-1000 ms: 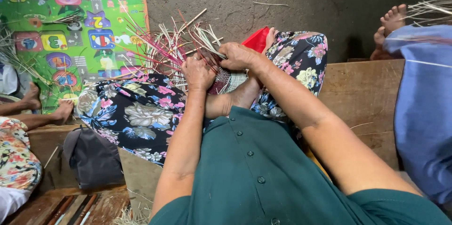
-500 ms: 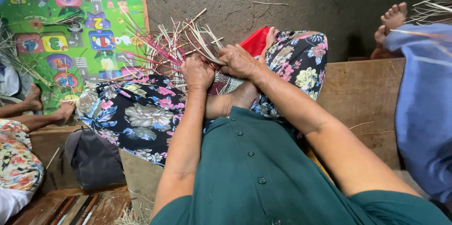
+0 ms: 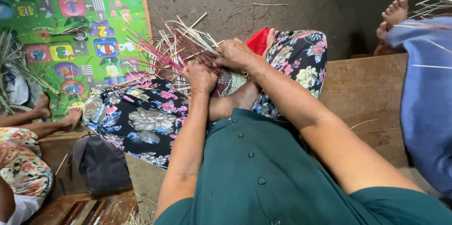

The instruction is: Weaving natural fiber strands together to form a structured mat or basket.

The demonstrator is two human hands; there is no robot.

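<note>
A person in a green buttoned shirt and floral skirt [image 3: 141,116] sits on a wooden platform [image 3: 367,88], with one half-woven basket [image 3: 226,81] resting on the lap, just far of both hands. The left hand [image 3: 200,76] is closed on the woven edge while the right hand [image 3: 235,53] pinches loose pale and pink strips [image 3: 174,48]; the weaving looks mid-way, and tucking the next strip would call for firm, steady tension. To the left lies one colourful play mat [image 3: 70,32]; two other people's bare feet show, left and far right.

Dark green shirt [image 3: 263,173] with small round matching buttons down the front, below the hands. Short sleeves, forearms bare. Black floral skirt [image 3: 141,116] with pink, white and yellow blooms, just under both hands.
</note>
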